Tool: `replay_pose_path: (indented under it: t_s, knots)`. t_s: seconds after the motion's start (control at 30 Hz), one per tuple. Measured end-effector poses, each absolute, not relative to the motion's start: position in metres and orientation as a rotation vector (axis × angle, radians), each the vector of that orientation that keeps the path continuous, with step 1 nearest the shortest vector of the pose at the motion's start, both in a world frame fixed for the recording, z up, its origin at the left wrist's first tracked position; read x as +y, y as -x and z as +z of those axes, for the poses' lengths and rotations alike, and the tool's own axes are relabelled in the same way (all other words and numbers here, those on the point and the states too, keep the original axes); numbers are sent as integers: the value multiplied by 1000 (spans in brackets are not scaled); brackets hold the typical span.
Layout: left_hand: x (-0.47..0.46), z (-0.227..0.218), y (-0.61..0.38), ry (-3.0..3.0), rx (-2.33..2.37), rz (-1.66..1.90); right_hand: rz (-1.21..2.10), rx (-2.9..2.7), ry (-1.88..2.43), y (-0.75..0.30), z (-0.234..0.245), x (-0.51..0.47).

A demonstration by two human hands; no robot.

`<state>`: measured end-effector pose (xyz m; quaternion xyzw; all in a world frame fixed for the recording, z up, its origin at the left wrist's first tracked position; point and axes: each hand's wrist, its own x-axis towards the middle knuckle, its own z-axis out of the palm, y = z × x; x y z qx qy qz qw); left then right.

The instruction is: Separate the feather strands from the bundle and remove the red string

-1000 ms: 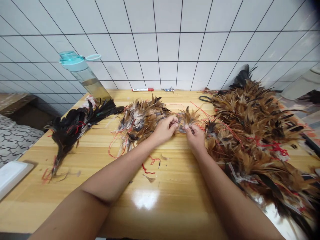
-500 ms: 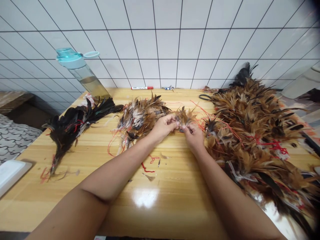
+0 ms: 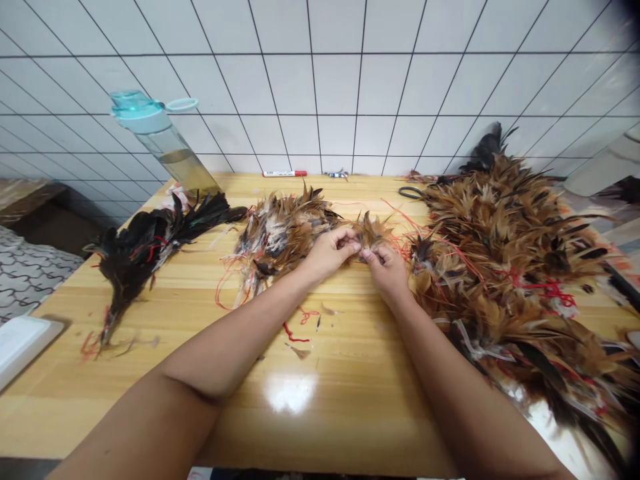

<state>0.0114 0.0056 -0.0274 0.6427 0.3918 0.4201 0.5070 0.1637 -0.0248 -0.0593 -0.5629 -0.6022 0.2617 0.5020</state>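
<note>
Both hands meet at the middle of the counter (image 3: 320, 407): the left hand (image 3: 327, 252) and the right hand (image 3: 387, 267) are each closed in a fingertip pinch on the base of one small tuft of brown feathers (image 3: 371, 231), which fans away from the person just beyond the fingertips. The two hands nearly touch at the thumbs, with the tuft held between them and low over the counter surface. Directly left of the left hand lies a loose heap of brown and grey feathers (image 3: 280, 237), tangled with red string (image 3: 225, 293) that trails toward the person. Farther left of that heap, well apart from the hands, lies a bundle of black feathers (image 3: 150, 243) bound with red thread. Just right of the right hand begins a large pile of brown feathers (image 3: 510, 267), which runs along the right side of the counter from the tiled wall (image 3: 330, 87) toward the near edge. Short scraps of red string (image 3: 293, 333) lie on the counter below the left forearm. Beyond the black bundle stands a clear water bottle (image 3: 165, 143) with a teal lid. A red-and-white marker (image 3: 285, 174) lies beyond the hands, at the foot of the wall.
</note>
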Motion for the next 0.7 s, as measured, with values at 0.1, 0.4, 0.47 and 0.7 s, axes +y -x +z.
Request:
replay_pose_path:
  t_s: [0.1, 0.4, 0.47, 0.7]
  knots:
    - [7, -24, -9, -1688, 1022, 1106, 734, -1337, 1334, -163, -56, -27]
    - [5, -17, -6, -1879, 995, 885, 726, -1444, 1319, -166, -55, -27]
    - [5, -18, -6, -1806, 922, 842, 678, -1538, 1324, -166, -54, -27]
    - [5, -18, -6, -1621, 847, 810, 578, -1717, 1391, -163, -55, -28]
